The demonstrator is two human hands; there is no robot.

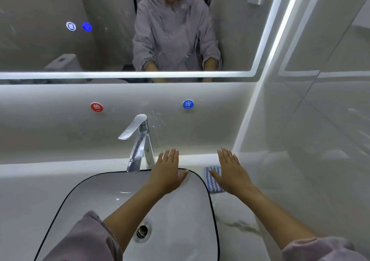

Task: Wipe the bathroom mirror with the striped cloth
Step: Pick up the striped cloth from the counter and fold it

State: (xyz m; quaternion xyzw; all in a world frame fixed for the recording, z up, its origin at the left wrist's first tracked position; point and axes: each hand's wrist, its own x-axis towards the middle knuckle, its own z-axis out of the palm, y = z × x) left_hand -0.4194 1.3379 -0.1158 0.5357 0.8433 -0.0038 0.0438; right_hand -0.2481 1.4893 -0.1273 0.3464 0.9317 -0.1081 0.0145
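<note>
Both hands flat, fingers straight, grasping nothing. Left hand (167,172) over the back rim of the basin (120,200), beside the tap (140,140). Right hand (232,172) partly covers the cloth (213,185) on the counter (236,220), below the mirror (100,30); contact unclear.

left hand (167,172) flat, right hand (232,172) flat

Crumpled mauve-grey sleeves (86,238), bare forearms (130,216); pale nails on left grip (167,173) and right grip (232,173).
</note>
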